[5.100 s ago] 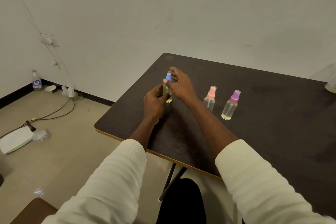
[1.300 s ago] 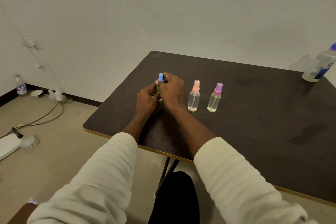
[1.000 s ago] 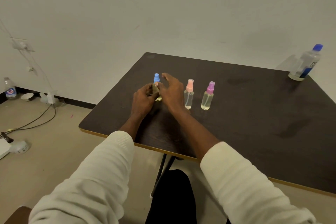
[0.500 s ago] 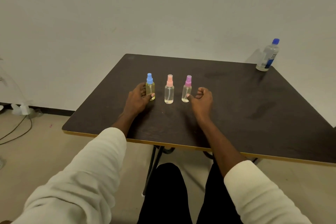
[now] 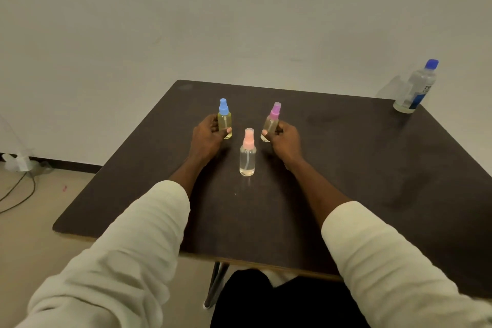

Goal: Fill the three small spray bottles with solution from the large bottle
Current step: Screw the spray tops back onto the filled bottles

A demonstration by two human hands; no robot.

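Observation:
Three small spray bottles stand on the dark table (image 5: 346, 168). My left hand (image 5: 206, 138) grips the blue-capped bottle (image 5: 225, 120), which holds yellowish liquid. My right hand (image 5: 283, 140) grips the purple-capped bottle (image 5: 272, 121), tilted slightly. The pink-capped bottle (image 5: 247, 153) stands free between my hands, nearer to me, with clear liquid inside. The large bottle (image 5: 416, 88) with a blue cap and blue label stands at the far right corner, capped, out of reach of both hands.
A white wall runs behind the table. On the floor at the left lie cables (image 5: 18, 192) and a white object (image 5: 18, 162) by the skirting. The table's near edge is above my lap.
My right hand has taken hold of the purple-capped bottle. The blue and purple bottles now sit farther back than the pink one. The camera view has shifted left.

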